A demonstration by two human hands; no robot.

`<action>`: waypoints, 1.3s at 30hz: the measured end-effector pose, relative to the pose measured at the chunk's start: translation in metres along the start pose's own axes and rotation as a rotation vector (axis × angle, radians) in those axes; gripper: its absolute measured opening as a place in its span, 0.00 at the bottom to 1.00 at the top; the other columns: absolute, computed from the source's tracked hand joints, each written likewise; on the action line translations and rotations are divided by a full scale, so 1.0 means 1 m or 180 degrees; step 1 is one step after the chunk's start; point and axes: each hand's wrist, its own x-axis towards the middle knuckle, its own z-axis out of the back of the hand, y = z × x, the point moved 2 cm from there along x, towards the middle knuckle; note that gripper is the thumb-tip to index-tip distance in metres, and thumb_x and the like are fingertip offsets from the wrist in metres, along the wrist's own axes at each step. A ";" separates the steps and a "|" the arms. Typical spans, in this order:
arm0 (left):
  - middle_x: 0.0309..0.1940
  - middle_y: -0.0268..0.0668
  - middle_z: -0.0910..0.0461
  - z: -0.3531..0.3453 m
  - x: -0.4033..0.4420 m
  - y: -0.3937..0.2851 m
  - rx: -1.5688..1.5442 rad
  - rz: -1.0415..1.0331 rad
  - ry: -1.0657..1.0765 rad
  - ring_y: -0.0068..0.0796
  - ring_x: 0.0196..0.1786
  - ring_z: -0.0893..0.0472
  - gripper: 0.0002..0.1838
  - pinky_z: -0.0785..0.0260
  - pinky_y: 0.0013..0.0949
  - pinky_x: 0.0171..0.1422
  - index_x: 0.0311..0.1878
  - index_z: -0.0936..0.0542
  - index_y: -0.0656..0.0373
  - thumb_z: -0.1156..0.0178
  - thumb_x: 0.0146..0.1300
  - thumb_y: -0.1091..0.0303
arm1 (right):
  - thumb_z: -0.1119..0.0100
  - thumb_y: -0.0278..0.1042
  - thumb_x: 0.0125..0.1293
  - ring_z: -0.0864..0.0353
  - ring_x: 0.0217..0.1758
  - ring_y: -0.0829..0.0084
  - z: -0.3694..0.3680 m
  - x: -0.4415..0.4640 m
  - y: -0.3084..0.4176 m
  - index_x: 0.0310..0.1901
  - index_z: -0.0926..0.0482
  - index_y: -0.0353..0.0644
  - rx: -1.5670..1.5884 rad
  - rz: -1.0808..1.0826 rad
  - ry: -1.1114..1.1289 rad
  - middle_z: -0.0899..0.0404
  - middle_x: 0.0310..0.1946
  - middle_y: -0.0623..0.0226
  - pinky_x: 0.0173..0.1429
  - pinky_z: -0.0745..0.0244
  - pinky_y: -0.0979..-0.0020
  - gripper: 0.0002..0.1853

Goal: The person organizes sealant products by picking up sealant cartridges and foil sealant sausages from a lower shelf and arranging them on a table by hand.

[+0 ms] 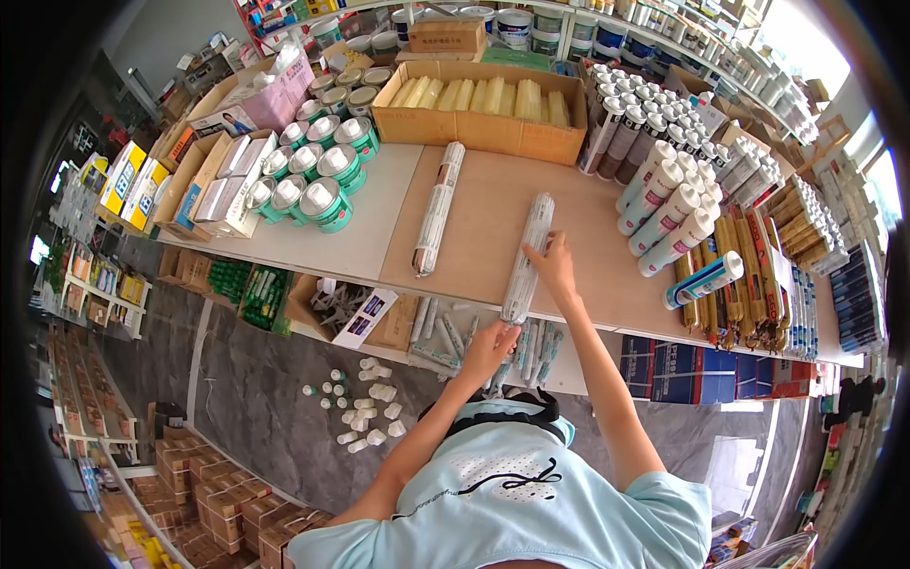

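A long white sausage-shaped tube (pixel 528 258) lies on the wooden tabletop (pixel 474 218), its near end at the front edge. My right hand (pixel 555 261) rests on the tube's right side near its middle, fingers closed around it. At the near end, my left hand (pixel 491 349) pinches the tip of the same tube. To the left lies a second long tube (pixel 439 211) with brown and white markings, which neither hand touches.
Green-and-white cans (pixel 327 204) stand at the left, and a cardboard box (pixel 479 131) of yellowish sticks at the back. White cartridges (pixel 664 209) stand at the right. Below the tabletop, a shelf holds more tubes (pixel 545 353). White nozzles (pixel 365 414) stand on the floor.
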 end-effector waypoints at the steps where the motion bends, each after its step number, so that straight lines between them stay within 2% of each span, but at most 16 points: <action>1: 0.22 0.39 0.20 -0.001 -0.001 0.001 -0.0366 0.0145 -0.0013 0.29 0.26 0.18 0.17 0.27 0.30 0.32 0.39 0.22 0.65 0.43 0.71 0.57 | 0.28 0.45 0.55 0.16 0.40 0.55 0.000 -0.002 0.004 0.54 0.34 0.26 -0.0063 0.0083 -0.0092 0.20 0.38 0.47 0.45 0.21 0.60 0.35; 6: 0.21 0.39 0.20 0.002 -0.002 -0.002 -0.1109 0.0417 -0.0030 0.27 0.25 0.19 0.16 0.27 0.29 0.32 0.38 0.21 0.65 0.45 0.72 0.59 | 0.31 0.46 0.57 0.19 0.47 0.48 0.002 -0.015 0.029 0.55 0.35 0.26 -0.0054 0.0171 -0.0210 0.25 0.49 0.39 0.49 0.22 0.55 0.35; 11: 0.24 0.42 0.19 0.009 0.002 -0.017 0.0646 -0.0339 -0.0172 0.37 0.26 0.20 0.17 0.27 0.35 0.31 0.28 0.21 0.64 0.42 0.69 0.62 | 0.40 0.49 0.65 0.21 0.48 0.39 0.009 -0.020 0.021 0.56 0.35 0.31 -0.0391 0.0074 0.0008 0.28 0.52 0.39 0.51 0.23 0.49 0.30; 12: 0.24 0.42 0.19 0.012 0.003 -0.024 0.0642 -0.0351 -0.0142 0.37 0.26 0.20 0.17 0.27 0.35 0.31 0.28 0.21 0.64 0.42 0.69 0.62 | 0.40 0.49 0.65 0.21 0.48 0.39 0.014 -0.024 0.020 0.56 0.35 0.31 -0.0397 0.0055 -0.0018 0.28 0.52 0.39 0.51 0.23 0.49 0.30; 14: 0.21 0.40 0.21 0.017 0.005 -0.048 0.1839 -0.1264 -0.0215 0.37 0.26 0.20 0.11 0.27 0.36 0.30 0.27 0.20 0.62 0.36 0.62 0.66 | 0.44 0.49 0.68 0.19 0.46 0.43 0.025 -0.033 0.021 0.54 0.32 0.32 -0.0476 0.0026 -0.0055 0.27 0.52 0.42 0.49 0.23 0.51 0.27; 17: 0.21 0.39 0.22 0.009 0.011 -0.058 0.1907 -0.1776 -0.0099 0.40 0.28 0.21 0.11 0.27 0.40 0.32 0.24 0.21 0.61 0.35 0.58 0.67 | 0.45 0.51 0.69 0.19 0.44 0.47 0.030 -0.033 -0.008 0.51 0.30 0.32 0.0063 0.0211 -0.0109 0.25 0.48 0.45 0.47 0.24 0.53 0.26; 21: 0.20 0.39 0.22 -0.002 0.017 -0.056 0.1886 -0.1976 0.0114 0.38 0.30 0.20 0.11 0.28 0.40 0.33 0.23 0.21 0.60 0.34 0.58 0.67 | 0.42 0.53 0.67 0.19 0.43 0.49 0.038 -0.037 -0.010 0.49 0.29 0.32 0.0066 -0.0102 -0.0117 0.23 0.44 0.46 0.46 0.24 0.54 0.27; 27: 0.21 0.40 0.21 0.001 0.013 -0.058 0.1759 -0.1671 0.0245 0.39 0.28 0.20 0.12 0.27 0.38 0.33 0.24 0.21 0.62 0.33 0.58 0.65 | 0.40 0.52 0.66 0.20 0.44 0.45 0.035 -0.041 -0.003 0.46 0.30 0.33 -0.0108 -0.0085 -0.0120 0.23 0.43 0.45 0.45 0.25 0.52 0.26; 29: 0.23 0.41 0.19 0.005 0.011 -0.060 0.1404 -0.1070 0.0270 0.38 0.29 0.18 0.15 0.27 0.36 0.33 0.26 0.19 0.64 0.33 0.61 0.62 | 0.40 0.51 0.66 0.20 0.44 0.43 0.036 -0.044 0.001 0.45 0.31 0.33 -0.0103 -0.0038 -0.0200 0.24 0.44 0.44 0.45 0.25 0.51 0.25; 30: 0.23 0.41 0.19 0.005 0.011 -0.060 0.1409 -0.1072 0.0283 0.38 0.29 0.18 0.15 0.27 0.36 0.33 0.26 0.19 0.64 0.33 0.61 0.62 | 0.40 0.51 0.66 0.20 0.44 0.43 0.036 -0.045 0.004 0.45 0.31 0.33 -0.0097 -0.0048 -0.0208 0.24 0.44 0.44 0.45 0.25 0.51 0.25; 32: 0.26 0.41 0.17 0.004 0.012 -0.052 0.1043 -0.0456 0.0332 0.33 0.30 0.16 0.20 0.26 0.33 0.33 0.27 0.19 0.66 0.36 0.65 0.56 | 0.40 0.50 0.66 0.21 0.44 0.43 0.037 -0.048 0.008 0.45 0.31 0.32 -0.0007 -0.0084 -0.0239 0.24 0.45 0.43 0.46 0.25 0.51 0.25; 33: 0.26 0.41 0.17 0.002 0.013 -0.046 0.1048 -0.0456 0.0343 0.33 0.30 0.16 0.20 0.26 0.33 0.33 0.27 0.19 0.66 0.36 0.65 0.56 | 0.40 0.50 0.66 0.21 0.44 0.43 0.036 -0.049 0.006 0.45 0.31 0.32 -0.0003 -0.0094 -0.0245 0.24 0.45 0.43 0.46 0.25 0.51 0.25; 35: 0.27 0.41 0.16 -0.004 0.018 -0.028 -0.0048 0.0302 0.0552 0.26 0.33 0.15 0.23 0.24 0.30 0.32 0.30 0.20 0.67 0.39 0.68 0.52 | 0.40 0.48 0.66 0.21 0.44 0.42 0.032 -0.047 0.002 0.46 0.31 0.32 0.0031 0.0011 -0.0351 0.25 0.45 0.42 0.46 0.25 0.51 0.24; 36: 0.27 0.41 0.16 -0.005 0.019 -0.027 -0.0044 0.0301 0.0555 0.26 0.33 0.15 0.23 0.24 0.30 0.32 0.30 0.20 0.67 0.39 0.68 0.52 | 0.40 0.48 0.66 0.21 0.44 0.42 0.032 -0.047 0.002 0.46 0.31 0.32 0.0033 0.0009 -0.0354 0.25 0.45 0.42 0.46 0.25 0.51 0.24; 38: 0.32 0.43 0.16 -0.009 0.020 -0.024 -0.0621 0.0724 0.0451 0.24 0.32 0.16 0.25 0.21 0.31 0.30 0.41 0.23 0.71 0.39 0.68 0.50 | 0.39 0.47 0.66 0.21 0.45 0.42 0.032 -0.049 0.002 0.47 0.31 0.31 0.0088 0.0069 -0.0401 0.25 0.45 0.42 0.46 0.25 0.52 0.24; 39: 0.32 0.43 0.16 -0.012 0.021 -0.024 -0.0615 0.0727 0.0463 0.24 0.32 0.16 0.25 0.21 0.31 0.30 0.41 0.23 0.71 0.39 0.68 0.50 | 0.39 0.47 0.66 0.21 0.45 0.42 0.033 -0.049 0.002 0.47 0.31 0.31 0.0092 0.0058 -0.0408 0.25 0.45 0.42 0.46 0.25 0.52 0.24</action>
